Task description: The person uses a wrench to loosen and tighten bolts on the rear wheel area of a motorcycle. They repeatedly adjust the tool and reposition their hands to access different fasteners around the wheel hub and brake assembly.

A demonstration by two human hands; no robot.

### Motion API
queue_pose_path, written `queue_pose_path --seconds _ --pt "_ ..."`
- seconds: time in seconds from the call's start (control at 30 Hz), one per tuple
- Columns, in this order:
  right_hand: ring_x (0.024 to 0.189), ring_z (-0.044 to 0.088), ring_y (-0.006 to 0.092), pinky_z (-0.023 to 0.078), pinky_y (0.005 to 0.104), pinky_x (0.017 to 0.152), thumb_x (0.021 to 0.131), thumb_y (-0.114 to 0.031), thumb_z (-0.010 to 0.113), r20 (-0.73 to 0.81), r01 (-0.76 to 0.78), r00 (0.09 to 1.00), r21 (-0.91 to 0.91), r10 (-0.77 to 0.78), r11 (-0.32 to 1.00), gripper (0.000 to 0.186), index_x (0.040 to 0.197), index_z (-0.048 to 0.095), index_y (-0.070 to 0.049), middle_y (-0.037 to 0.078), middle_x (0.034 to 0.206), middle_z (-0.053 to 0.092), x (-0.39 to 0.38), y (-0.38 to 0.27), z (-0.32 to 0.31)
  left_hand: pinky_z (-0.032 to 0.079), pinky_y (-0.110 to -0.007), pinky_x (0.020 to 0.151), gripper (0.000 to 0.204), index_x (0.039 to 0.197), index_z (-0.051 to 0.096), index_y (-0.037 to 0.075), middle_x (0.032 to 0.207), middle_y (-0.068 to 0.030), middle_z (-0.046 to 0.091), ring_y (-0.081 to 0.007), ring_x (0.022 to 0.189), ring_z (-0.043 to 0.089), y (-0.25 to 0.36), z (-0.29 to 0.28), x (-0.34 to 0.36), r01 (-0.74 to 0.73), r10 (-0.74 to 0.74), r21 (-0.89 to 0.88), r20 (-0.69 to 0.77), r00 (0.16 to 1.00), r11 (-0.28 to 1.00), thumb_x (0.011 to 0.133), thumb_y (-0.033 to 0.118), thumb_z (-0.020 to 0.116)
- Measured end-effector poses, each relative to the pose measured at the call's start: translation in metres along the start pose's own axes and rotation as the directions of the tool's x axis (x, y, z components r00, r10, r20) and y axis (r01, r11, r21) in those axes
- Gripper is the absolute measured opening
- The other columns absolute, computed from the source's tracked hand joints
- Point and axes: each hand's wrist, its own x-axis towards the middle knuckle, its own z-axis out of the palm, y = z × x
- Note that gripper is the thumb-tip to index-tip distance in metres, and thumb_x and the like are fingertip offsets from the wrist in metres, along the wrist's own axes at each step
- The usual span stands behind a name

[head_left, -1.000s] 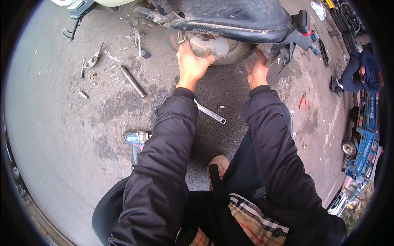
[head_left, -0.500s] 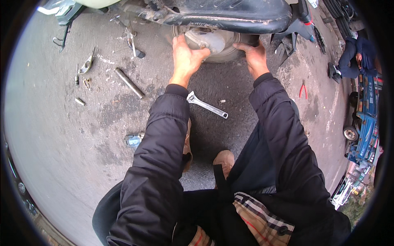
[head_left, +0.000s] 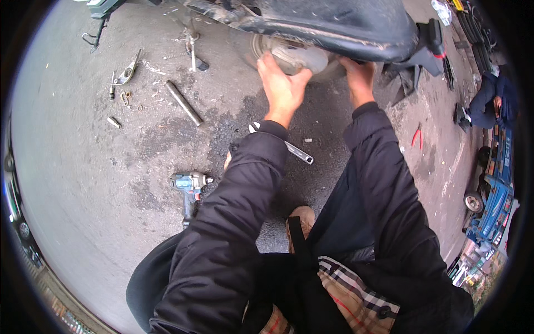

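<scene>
A dusty wheel [head_left: 305, 58] with a pale metal hub sits partly beneath the black, scuffed bodywork [head_left: 334, 28] of a scooter-like vehicle. My left hand [head_left: 282, 88] grips its near left side, thumb and fingers on the hub and rim. On the right side, my right hand [head_left: 359, 79] reaches in under the bodywork's lower edge and holds the wheel; its fingertips are hidden. An adjustable wrench [head_left: 299, 152] lies on the ground, partly covered by my left sleeve. Left of that forearm rests a blue cordless impact driver [head_left: 189, 183].
Left on the asphalt lie a metal tube [head_left: 184, 103], a socket [head_left: 114, 122], a lever-like metal part [head_left: 128, 72] and small hardware. Red-handled pliers [head_left: 417, 135] lie at right. Farther right are a seated person [head_left: 489, 100] and a blue cart-like vehicle [head_left: 492, 195].
My view has shifted. The wheel has moved farther under the bodywork, both hands going with it. My left arm has swung right, uncovering the impact driver and covering part of the wrench.
</scene>
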Motion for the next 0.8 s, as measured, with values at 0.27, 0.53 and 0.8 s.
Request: queue_pose_path --seconds 0.27,0.53,0.8 --pt "0.108 0.068 0.0228 0.050 0.0334 0.097 0.072 -0.001 0.083 -0.072 -0.034 0.997 0.007 0.034 0.999 0.052 0.121 0.066 0.002 0.009 0.117 0.073 -0.025 -0.008 -0.001 0.045 -0.044 0.112 0.099 0.144 0.043 -0.017 0.140 -0.0307 0.051 -0.0443 0.130 0.055 -0.017 -0.021 0.013 -0.043 0.043 -0.001 0.122 0.992 0.999 0.068 0.032 0.083" --pt "0.107 0.066 0.0227 0.052 0.0359 0.094 0.073 -0.001 0.083 0.010 -0.119 0.993 0.026 0.119 0.993 0.056 0.125 0.061 -0.001 0.008 0.117 0.070 -0.010 0.003 -0.007 0.042 -0.046 0.114 0.095 0.144 0.042 -0.018 0.139 -0.0313 0.049 -0.0438 0.132 0.052 0.000 -0.010 -0.004 0.015 -0.013 -0.018 0.101 0.995 1.000 0.071 0.027 0.083" --pt "0.114 0.061 0.0238 0.049 0.0384 0.099 0.073 0.002 0.083 0.061 -0.211 0.977 0.089 0.206 0.973 0.069 0.135 0.051 -0.003 0.010 0.126 0.062 -0.009 -0.004 -0.012 0.038 -0.050 0.116 0.097 0.146 0.040 -0.015 0.144 -0.0324 0.045 -0.0497 0.135 0.045 0.007 0.005 -0.010 0.023 -0.024 0.043 0.022 0.999 0.999 0.069 0.027 0.081"
